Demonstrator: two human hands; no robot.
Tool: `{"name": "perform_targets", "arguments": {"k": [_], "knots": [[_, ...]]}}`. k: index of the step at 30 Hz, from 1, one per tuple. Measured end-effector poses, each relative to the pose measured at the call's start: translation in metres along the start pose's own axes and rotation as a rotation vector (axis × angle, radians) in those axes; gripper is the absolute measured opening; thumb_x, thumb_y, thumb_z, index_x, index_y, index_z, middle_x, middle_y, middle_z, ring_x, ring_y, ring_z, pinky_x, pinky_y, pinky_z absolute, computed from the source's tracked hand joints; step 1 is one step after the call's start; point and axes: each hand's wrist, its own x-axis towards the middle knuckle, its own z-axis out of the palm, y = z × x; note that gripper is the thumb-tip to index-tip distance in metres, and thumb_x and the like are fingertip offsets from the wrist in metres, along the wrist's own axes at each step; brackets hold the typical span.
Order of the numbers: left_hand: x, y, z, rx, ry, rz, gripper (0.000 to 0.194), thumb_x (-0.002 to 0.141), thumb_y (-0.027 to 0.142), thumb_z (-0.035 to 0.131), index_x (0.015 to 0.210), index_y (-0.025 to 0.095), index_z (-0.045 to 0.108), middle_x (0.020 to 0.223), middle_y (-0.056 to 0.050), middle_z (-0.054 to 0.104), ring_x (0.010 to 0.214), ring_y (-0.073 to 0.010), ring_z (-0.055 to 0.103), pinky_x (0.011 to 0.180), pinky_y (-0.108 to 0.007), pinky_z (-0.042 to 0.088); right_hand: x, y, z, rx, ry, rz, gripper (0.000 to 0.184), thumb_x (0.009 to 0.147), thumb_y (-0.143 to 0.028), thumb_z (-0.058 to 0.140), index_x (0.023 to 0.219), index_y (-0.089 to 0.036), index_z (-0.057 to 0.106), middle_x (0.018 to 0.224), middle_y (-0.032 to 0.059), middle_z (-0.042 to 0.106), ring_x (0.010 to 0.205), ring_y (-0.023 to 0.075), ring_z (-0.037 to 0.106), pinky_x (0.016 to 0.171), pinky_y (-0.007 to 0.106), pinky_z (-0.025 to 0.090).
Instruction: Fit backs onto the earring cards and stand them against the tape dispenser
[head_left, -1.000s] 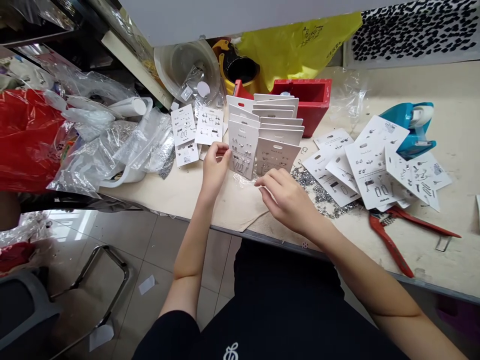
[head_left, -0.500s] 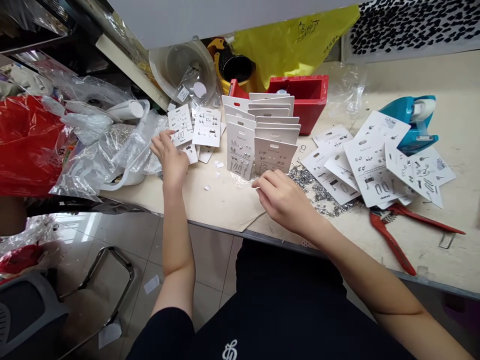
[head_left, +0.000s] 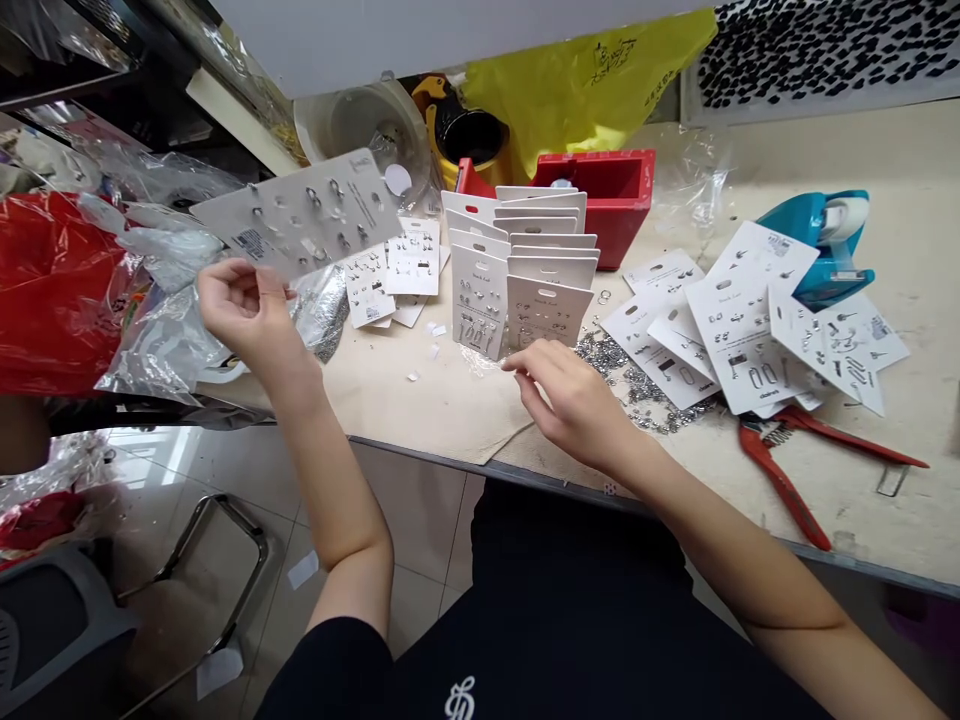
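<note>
My left hand is raised at the table's left end, pinching the lower edge of a white jewellery card that carries several small earrings and a barcode. The card tilts up and to the right. My right hand rests on the table with fingers bent and pinched just in front of two rows of upright white cards. What its fingertips hold is too small to see. A heap of small metal pieces lies right of that hand.
Loose white cards spread at the right, beside a blue tape dispenser and red pliers. A red box and yellow bag stand behind. Clear plastic bags and a red bag crowd the left.
My left hand left the upright cards, reached to the flat cards at the left, and lifted one up and leftwards. My right hand has barely moved.
</note>
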Motion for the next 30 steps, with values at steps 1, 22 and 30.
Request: {"name": "perform_targets", "arguments": {"k": [1, 22, 30], "knots": [[-0.007, 0.006, -0.002, -0.099, -0.031, -0.010, 0.029, 0.076, 0.037, 0.080, 0.082, 0.023, 0.056, 0.075, 0.002, 0.050, 0.068, -0.0096, 0.052, 0.069, -0.032, 0.051, 0.000, -0.001, -0.001, 0.029, 0.010, 0.014, 0.019, 0.100, -0.012, 0.042, 0.105, -0.012, 0.060, 0.094, 0.0098, 0.069, 0.083, 0.0178, 0.060, 0.075, 0.032, 0.052], [-0.144, 0.093, -0.003, 0.012, -0.335, 1.000, 0.010, 0.086, 0.009, 0.071, 0.088, 0.019, 0.071, 0.081, -0.002, 0.061, 0.075, -0.0119, 0.058, 0.066, -0.025, 0.056, 0.002, -0.004, -0.024, 1.220, 0.037, 0.398, 0.060, 0.083, -0.079, 0.057, 0.111, -0.027, 0.055, 0.103, 0.0068, 0.071, 0.096, 0.0244, 0.070, 0.073, 0.039, 0.061], [-0.161, 0.084, 0.000, 0.162, -0.445, 1.005, 0.017, 0.083, 0.006, 0.072, 0.092, 0.021, 0.071, 0.082, -0.004, 0.062, 0.081, -0.0157, 0.055, 0.076, -0.026, 0.057, -0.003, -0.002, -0.020, 1.002, 0.117, 0.308, 0.031, 0.093, -0.047, 0.062, 0.118, -0.031, 0.053, 0.123, 0.0052, 0.063, 0.117, 0.0247, 0.064, 0.096, 0.042, 0.059]]}}
